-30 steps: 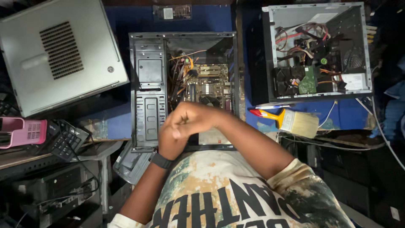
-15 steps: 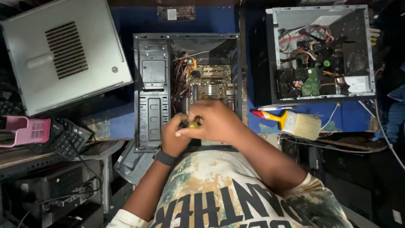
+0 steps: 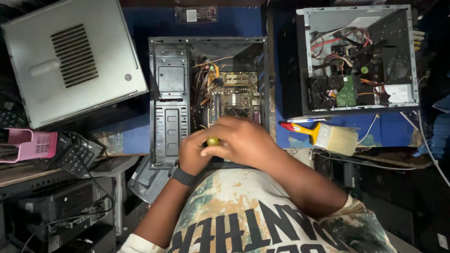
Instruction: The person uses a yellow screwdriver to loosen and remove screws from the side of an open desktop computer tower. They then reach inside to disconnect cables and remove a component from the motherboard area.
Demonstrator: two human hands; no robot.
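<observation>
A blue-covered workbench (image 3: pixel 140 136), crowded with computer parts, fills the view from above. At centre lies an opened black desktop tower case (image 3: pixel 208 100), side panel off, its green motherboard (image 3: pixel 234 96) and loose orange and yellow wires exposed upward, which gives access from above. Both hands meet at the case's near edge. The right hand (image 3: pixel 243 140) is closed around a small yellow-green rounded handle end (image 3: pixel 213 140), apparently a screwdriver held upright, its shaft hidden by the fingers. The left hand (image 3: pixel 192 154), a dark watch (image 3: pixel 182 176) at the wrist, is curled against the same tool just beside the right, seemingly steadying it; how firmly it grips cannot be told.

To the left, a grey metal side panel with a vent grille (image 3: pixel 70 61) rests tilted, set apart from the case. A second open grey case (image 3: pixel 358 58) lies at right, cables and a green board visible. Between the two cases, near the right forearm, lies a flat paintbrush with a red and yellow handle (image 3: pixel 323 136). A pink plastic basket (image 3: pixel 30 145) and a black keypad (image 3: pixel 75 152) sit at the left edge.
</observation>
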